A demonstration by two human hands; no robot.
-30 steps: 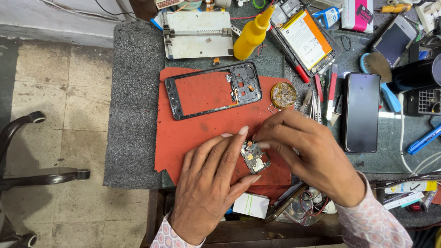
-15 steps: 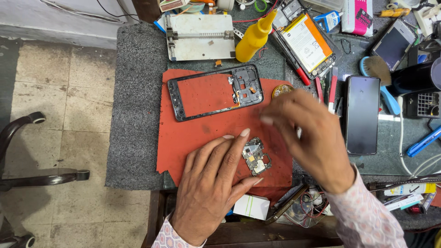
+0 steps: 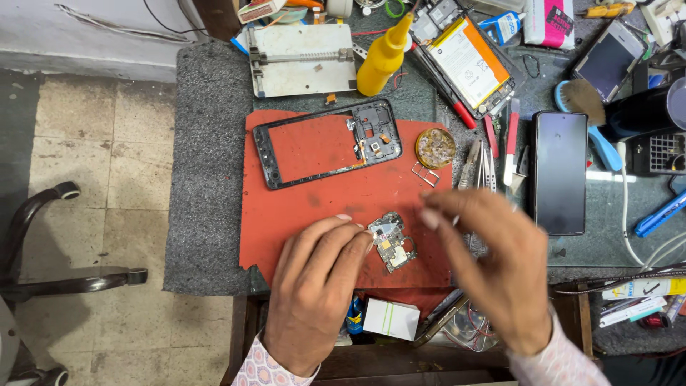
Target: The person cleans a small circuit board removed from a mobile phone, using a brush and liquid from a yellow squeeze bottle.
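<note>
Between the two hands on the red mat point(image 3: 300, 214), the small circuit board point(image 3: 391, 241) lies tilted, its long axis running up-left to down-right, pinned by the left hand's point(image 3: 314, 293) fingertips while the right hand point(image 3: 493, 264) hovers just right, loosely open and empty.

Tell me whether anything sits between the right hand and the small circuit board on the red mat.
Nothing visible does. The right hand hovers just right of the circuit board, with only bare red mat between them. The left hand touches the board's left edge, on the far side.
</note>
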